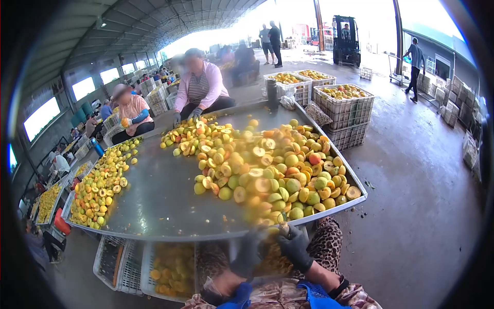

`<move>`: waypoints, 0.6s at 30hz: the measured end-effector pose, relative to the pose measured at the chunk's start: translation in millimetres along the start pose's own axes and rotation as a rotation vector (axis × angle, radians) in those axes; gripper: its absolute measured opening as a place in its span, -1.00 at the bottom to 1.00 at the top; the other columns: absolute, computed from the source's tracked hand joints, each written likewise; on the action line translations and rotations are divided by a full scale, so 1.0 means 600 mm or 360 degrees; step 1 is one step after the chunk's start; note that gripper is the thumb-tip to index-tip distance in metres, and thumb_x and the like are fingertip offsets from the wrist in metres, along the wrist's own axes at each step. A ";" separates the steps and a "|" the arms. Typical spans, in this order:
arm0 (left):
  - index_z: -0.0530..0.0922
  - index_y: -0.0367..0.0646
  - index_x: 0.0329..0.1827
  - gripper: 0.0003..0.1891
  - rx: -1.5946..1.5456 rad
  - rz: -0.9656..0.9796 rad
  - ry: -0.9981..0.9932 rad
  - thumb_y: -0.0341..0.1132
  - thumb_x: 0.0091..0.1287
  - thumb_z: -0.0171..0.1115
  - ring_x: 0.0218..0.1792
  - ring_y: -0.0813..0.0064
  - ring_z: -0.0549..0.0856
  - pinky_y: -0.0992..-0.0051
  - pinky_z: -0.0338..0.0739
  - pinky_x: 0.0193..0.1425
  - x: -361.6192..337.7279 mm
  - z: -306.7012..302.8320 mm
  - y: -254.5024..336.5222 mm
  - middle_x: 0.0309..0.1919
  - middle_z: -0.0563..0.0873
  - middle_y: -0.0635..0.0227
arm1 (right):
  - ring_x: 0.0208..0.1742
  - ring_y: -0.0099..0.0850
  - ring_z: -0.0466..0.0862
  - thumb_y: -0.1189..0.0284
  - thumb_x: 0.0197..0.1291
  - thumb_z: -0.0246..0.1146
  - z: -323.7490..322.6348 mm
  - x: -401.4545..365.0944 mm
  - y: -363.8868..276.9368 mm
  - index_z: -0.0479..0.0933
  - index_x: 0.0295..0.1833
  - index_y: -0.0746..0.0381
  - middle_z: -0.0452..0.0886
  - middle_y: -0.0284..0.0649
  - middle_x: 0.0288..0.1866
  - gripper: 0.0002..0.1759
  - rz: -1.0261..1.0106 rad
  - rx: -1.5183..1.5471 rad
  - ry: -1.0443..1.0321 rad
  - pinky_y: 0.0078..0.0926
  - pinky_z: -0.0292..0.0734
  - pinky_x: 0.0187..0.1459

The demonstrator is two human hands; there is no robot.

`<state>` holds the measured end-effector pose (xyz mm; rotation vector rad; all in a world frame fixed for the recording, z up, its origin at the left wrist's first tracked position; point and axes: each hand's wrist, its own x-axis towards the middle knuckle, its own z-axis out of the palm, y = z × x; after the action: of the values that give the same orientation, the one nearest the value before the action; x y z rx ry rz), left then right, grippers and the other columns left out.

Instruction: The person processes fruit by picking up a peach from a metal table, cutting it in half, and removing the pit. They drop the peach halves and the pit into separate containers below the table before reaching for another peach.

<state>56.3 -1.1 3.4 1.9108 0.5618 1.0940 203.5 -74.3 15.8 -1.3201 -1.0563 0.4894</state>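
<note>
My left hand (247, 253), in a dark glove, is at the table's near edge above my lap. Its fingers are curled beside a blurred yellow patch, and what they hold is smeared. Close on its right, my right hand (296, 248), gloved too, is closed with fingertips together around a small brownish thing (284, 228) whose kind I cannot make out. Just beyond both hands lies a large heap of halved yellow, green and reddish fruit (293, 184), like peaches or apricots, some cut side up. The heap rests on a metal table (159, 206) with a raised rim.
Below the table are a crate of fruit halves (173, 273) and a white crate (110, 260). Another fruit pile (98, 198) lies at the table's left. Two people sit across. Stacked crates (345, 110) stand beyond the right corner. A forklift (346, 41) is farther back.
</note>
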 end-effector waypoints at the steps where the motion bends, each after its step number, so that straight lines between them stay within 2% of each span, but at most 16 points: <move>1: 0.63 -0.29 0.19 -0.71 -0.0493 -0.0360 0.0100 -0.40 0.47 0.20 0.11 0.24 0.71 0.37 0.57 0.27 -0.003 0.012 0.006 0.12 0.70 0.13 | -0.33 -0.58 0.59 0.54 0.23 0.37 0.004 0.001 0.020 0.71 -0.04 0.29 0.71 -0.35 -0.34 -0.81 0.0124 0.0116 -0.0033 -0.53 0.54 -0.23; 2: 0.63 -0.28 0.20 -0.71 -0.0491 -0.0410 0.0109 -0.38 0.50 0.17 0.11 0.27 0.71 0.38 0.57 0.28 -0.006 0.013 0.012 0.12 0.71 0.16 | -0.32 -0.55 0.60 0.54 0.21 0.37 0.006 0.000 0.032 0.71 -0.06 0.29 0.72 -0.31 -0.33 -0.82 0.0251 0.0233 -0.0067 -0.51 0.55 -0.20; 3: 0.62 -0.28 0.21 -0.71 -0.0491 -0.0461 0.0118 -0.37 0.52 0.15 0.11 0.29 0.71 0.38 0.57 0.29 -0.008 0.013 0.019 0.13 0.71 0.18 | -0.31 -0.48 0.66 0.50 0.21 0.40 0.003 -0.001 0.032 0.71 -0.05 0.29 0.74 -0.23 -0.33 -0.80 0.0191 0.0093 -0.0093 -0.46 0.58 -0.20; 4: 0.62 -0.27 0.22 -0.71 0.0002 -0.0201 0.0028 -0.35 0.56 0.12 0.12 0.35 0.71 0.40 0.58 0.28 -0.006 0.004 0.027 0.14 0.71 0.22 | -0.30 -0.42 0.72 0.47 0.21 0.43 -0.001 0.001 0.029 0.71 -0.05 0.29 0.75 -0.15 -0.33 -0.78 0.0133 -0.0047 -0.0120 -0.40 0.61 -0.20; 6: 0.61 -0.26 0.24 -0.71 -0.0215 -0.0368 0.0007 -0.34 0.61 0.08 0.11 0.45 0.70 0.44 0.59 0.27 0.003 0.000 0.053 0.14 0.70 0.29 | -0.31 -0.31 0.78 0.42 0.21 0.45 -0.005 0.004 0.020 0.71 -0.05 0.28 0.75 -0.06 -0.35 -0.76 0.0023 -0.0187 -0.0151 -0.32 0.63 -0.21; 8: 0.61 -0.24 0.26 -0.71 -0.1635 -0.1216 0.0208 -0.32 0.64 0.07 0.09 0.53 0.69 0.46 0.60 0.25 0.024 0.003 0.099 0.13 0.70 0.35 | -0.35 -0.20 0.78 0.40 0.20 0.45 -0.010 0.015 0.009 0.70 -0.08 0.27 0.74 -0.04 -0.38 -0.77 -0.0072 -0.0191 -0.0155 -0.28 0.62 -0.25; 9: 0.60 -0.21 0.29 -0.71 -0.1368 -0.1137 0.0196 -0.30 0.65 0.09 0.06 0.55 0.70 0.45 0.62 0.22 0.023 -0.003 0.116 0.06 0.71 0.39 | -0.35 -0.13 0.78 0.37 0.19 0.46 -0.009 0.017 0.017 0.68 -0.11 0.27 0.73 -0.01 -0.38 -0.76 -0.0128 -0.0205 -0.0123 -0.23 0.61 -0.28; 10: 0.59 -0.21 0.28 -0.72 -0.1291 -0.1097 0.0178 -0.32 0.64 0.09 0.07 0.55 0.70 0.45 0.61 0.23 0.025 -0.001 0.102 0.07 0.70 0.37 | -0.33 -0.04 0.76 0.35 0.19 0.47 -0.008 0.018 -0.007 0.67 -0.13 0.29 0.71 0.04 -0.37 -0.74 -0.0137 -0.0502 -0.0055 -0.17 0.60 -0.28; 11: 0.58 -0.21 0.28 -0.73 -0.1274 -0.1038 0.0201 -0.35 0.63 0.09 0.08 0.55 0.69 0.45 0.61 0.24 0.027 0.002 0.082 0.08 0.69 0.36 | -0.30 0.06 0.74 0.33 0.21 0.46 -0.006 0.015 0.009 0.66 -0.14 0.28 0.69 0.09 -0.35 -0.75 -0.0186 -0.0460 -0.0032 -0.12 0.59 -0.28; 12: 0.56 -0.21 0.28 -0.73 -0.1282 -0.0999 0.0247 -0.37 0.62 0.09 0.09 0.54 0.69 0.45 0.61 0.24 0.021 0.010 0.056 0.09 0.69 0.35 | -0.29 0.12 0.73 0.31 0.23 0.46 0.000 0.012 0.031 0.65 -0.15 0.27 0.68 0.12 -0.36 -0.74 -0.0069 -0.0280 -0.0040 -0.07 0.57 -0.30; 14: 0.54 -0.21 0.27 -0.74 -0.1199 -0.0908 0.0288 -0.42 0.60 0.10 0.11 0.54 0.68 0.45 0.61 0.26 0.009 0.023 0.032 0.10 0.68 0.33 | -0.28 0.17 0.69 0.30 0.26 0.41 0.007 0.006 0.022 0.61 -0.11 0.26 0.67 0.11 -0.36 -0.74 -0.0150 -0.0377 0.0025 0.01 0.54 -0.31; 16: 0.47 -0.27 0.41 -0.63 -0.0575 -0.0409 -0.0105 -0.40 0.59 0.10 0.19 0.50 0.66 0.44 0.57 0.34 0.020 0.023 0.093 0.21 0.66 0.26 | -0.32 0.12 0.68 0.32 0.23 0.41 0.007 -0.004 0.010 0.59 -0.12 0.22 0.65 0.01 -0.37 -0.77 -0.0282 -0.0612 0.0044 0.00 0.54 -0.32; 18: 0.44 -0.27 0.42 -0.63 -0.1057 -0.0661 -0.0044 -0.35 0.63 0.09 0.15 0.47 0.66 0.44 0.59 0.30 0.011 0.027 0.077 0.17 0.65 0.23 | -0.33 0.08 0.68 0.34 0.18 0.43 -0.007 0.006 -0.007 0.59 -0.13 0.20 0.64 -0.04 -0.38 -0.77 -0.0574 -0.0774 0.0037 -0.03 0.55 -0.32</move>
<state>72.7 -28.8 41.2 1.1664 0.4733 0.8391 207.6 -74.3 21.3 -1.5020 -1.4141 -0.0624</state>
